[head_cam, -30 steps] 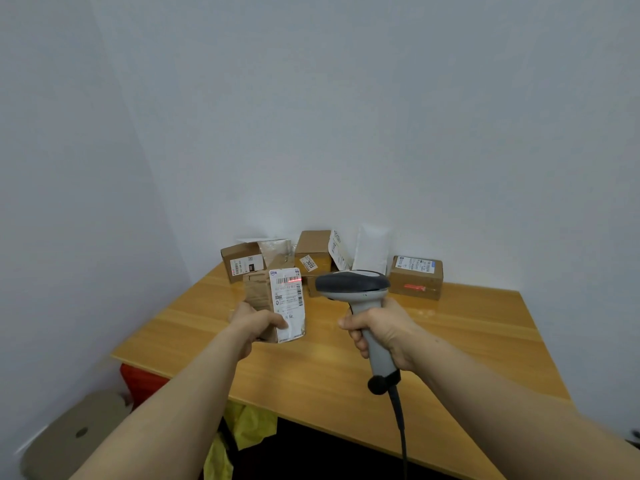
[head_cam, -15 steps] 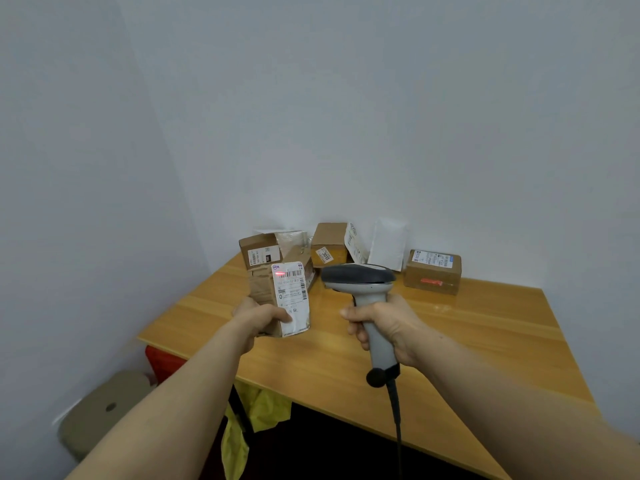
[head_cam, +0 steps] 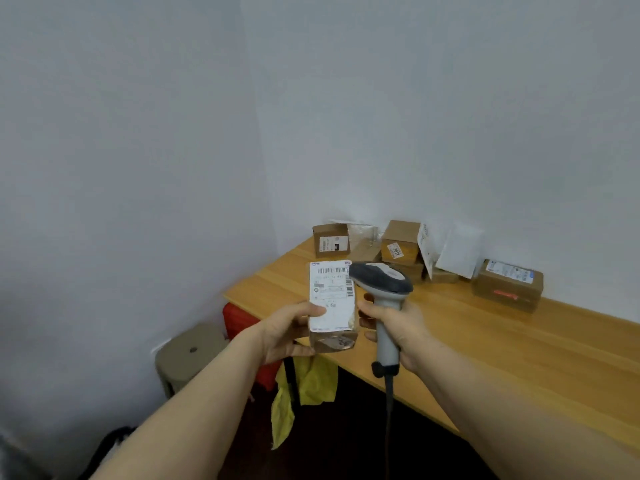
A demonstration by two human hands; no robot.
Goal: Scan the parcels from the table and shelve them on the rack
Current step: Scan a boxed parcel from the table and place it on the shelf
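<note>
Far left by the wall: beige stool (head_cam: 190, 353) on the floor. A red container (head_cam: 239, 320) sits just beside it, under the corner of the wooden surface (head_cam: 485, 344). Yellow cloth (head_cam: 311, 379) hangs below the surface's near edge.

Left hand (head_cam: 284, 332) holds a small brown parcel (head_cam: 334, 306) in the air over the surface's near left corner, not resting on it. The thumb (head_cam: 313, 310) presses on the white label face and the other fingers curl under the lower left edge, so the parcel is pinched between them. Parcel is roughly upright, label toward the camera, barcode at the top.

Just right of it is the scanner (head_cam: 381, 280). Its dark grey head points left and overlaps the parcel's top right corner in view; cannot tell if they touch. Right hand (head_cam: 401, 329) grips the light grey handle, fingers wrapped tight round it, tips showing on the handle's left side. Black cable (head_cam: 389, 407) drops from the handle base.

At the back of the surface, against the wall and well apart from the hands:
- left box (head_cam: 330, 239) with a label
- clear plastic bag (head_cam: 363, 233) beside it
- middle box (head_cam: 401, 242) stacked on other brown parcels
- white mailer (head_cam: 459, 252) leaning on the wall
- right box (head_cam: 507, 284) with a blue-white label and a red mark, off by itself
</note>
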